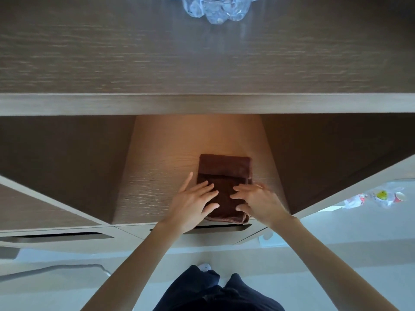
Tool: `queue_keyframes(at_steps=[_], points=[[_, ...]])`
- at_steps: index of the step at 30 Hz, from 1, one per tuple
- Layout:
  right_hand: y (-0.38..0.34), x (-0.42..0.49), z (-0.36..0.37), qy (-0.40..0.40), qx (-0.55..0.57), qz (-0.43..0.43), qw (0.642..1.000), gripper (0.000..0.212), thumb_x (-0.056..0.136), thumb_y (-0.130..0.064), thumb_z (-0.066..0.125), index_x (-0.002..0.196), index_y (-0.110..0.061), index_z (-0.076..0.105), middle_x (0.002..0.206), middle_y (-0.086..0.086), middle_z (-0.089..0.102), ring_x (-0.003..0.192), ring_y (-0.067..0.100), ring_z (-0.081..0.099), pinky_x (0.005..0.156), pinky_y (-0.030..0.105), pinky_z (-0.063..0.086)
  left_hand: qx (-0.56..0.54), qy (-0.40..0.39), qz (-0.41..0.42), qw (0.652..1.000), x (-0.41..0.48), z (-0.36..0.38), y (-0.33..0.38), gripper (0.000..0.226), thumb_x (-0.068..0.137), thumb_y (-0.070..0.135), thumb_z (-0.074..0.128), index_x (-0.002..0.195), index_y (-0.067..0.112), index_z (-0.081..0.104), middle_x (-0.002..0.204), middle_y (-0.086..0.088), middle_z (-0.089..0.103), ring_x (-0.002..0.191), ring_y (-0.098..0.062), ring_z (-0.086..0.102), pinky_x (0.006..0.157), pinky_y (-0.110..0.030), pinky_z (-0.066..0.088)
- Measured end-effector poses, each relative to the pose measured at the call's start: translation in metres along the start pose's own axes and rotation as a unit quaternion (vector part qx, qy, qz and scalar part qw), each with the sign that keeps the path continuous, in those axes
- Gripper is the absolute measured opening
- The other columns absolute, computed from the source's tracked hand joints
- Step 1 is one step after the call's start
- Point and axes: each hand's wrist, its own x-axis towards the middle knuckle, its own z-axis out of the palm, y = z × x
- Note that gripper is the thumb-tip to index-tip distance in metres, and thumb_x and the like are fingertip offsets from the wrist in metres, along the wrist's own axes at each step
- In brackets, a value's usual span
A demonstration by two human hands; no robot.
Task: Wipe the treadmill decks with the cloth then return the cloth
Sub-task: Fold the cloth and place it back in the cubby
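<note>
Under the fingertips lies the cloth (224, 169), dark brown and folded into a thick oblong pad. It looks soft, light and limp, likely to sag or come unfolded if lifted by one corner. It would be best taken by the two long sides at once, or with a flat palm beneath the near stitched edge. The left hand (193, 203) rests on its left half with the fingers (207, 187) straight and spread. The thumb lies across the near part of the pad, and the forefinger runs along the wood just beside the cloth's left edge. The right hand (258, 203) covers the right half, its fingers (238, 189) lightly bent and a little apart, tips and thumb pressing down on the fabric. I see no pinch, though whether the outer fingers hook over the right edge I cannot tell. The cloth sits in the centre of the frame, towards the front of a warmly lit wooden cubby (157, 176) and slightly right of its middle, its near edge close to the lip. Both bare forearms reach in from the lower corners. Above, the cabinet top (112, 52) fills the upper frame, with a clear glass ornament (213, 7) at top centre. At the right edge lie plastic wrappers and a paper cup (381, 196), and dark trousers (213, 295) show at the bottom.
</note>
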Motion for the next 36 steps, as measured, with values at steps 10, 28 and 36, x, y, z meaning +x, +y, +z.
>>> queue_keyframes(at_steps=[10,28,36], points=[[0.029,0.068,-0.028,0.025,0.053,0.067,0.996,0.045,0.081,-0.024,0.071,0.123,-0.026,0.057,0.128,-0.003,0.054,0.12,0.019,0.048,0.097,0.034,0.042,-0.078,-0.089,-0.121,0.986,0.081,-0.012,-0.045,0.042,0.086,0.03,0.064,0.126,0.025,0.056,0.127,0.001,0.06,0.116,-0.022,0.053,0.098,-0.033,0.037],[0.031,0.066,-0.013,0.021,0.032,0.107,0.993,0.038,0.096,-0.02,0.048,0.135,-0.019,0.05,0.144,-0.003,0.04,0.131,0.016,0.037,0.104,0.033,0.035,-0.027,-0.111,-0.101,0.988,0.062,0.034,-0.044,0.046,0.1,0.029,0.035,0.145,0.02,0.03,0.155,0.004,0.023,0.143,-0.012,0.014,0.115,-0.036,0.014],[0.011,-0.011,0.003,0.141,0.054,0.002,0.989,0.022,0.079,-0.015,0.073,0.101,-0.016,0.072,0.114,0.0,0.065,0.109,0.022,0.059,0.095,0.038,0.043,-0.156,-0.126,-0.04,0.979,-0.004,-0.01,-0.023,0.055,0.091,0.054,0.042,0.138,0.025,0.045,0.15,0.009,0.03,0.142,-0.006,0.012,0.116,-0.036,0.01]])
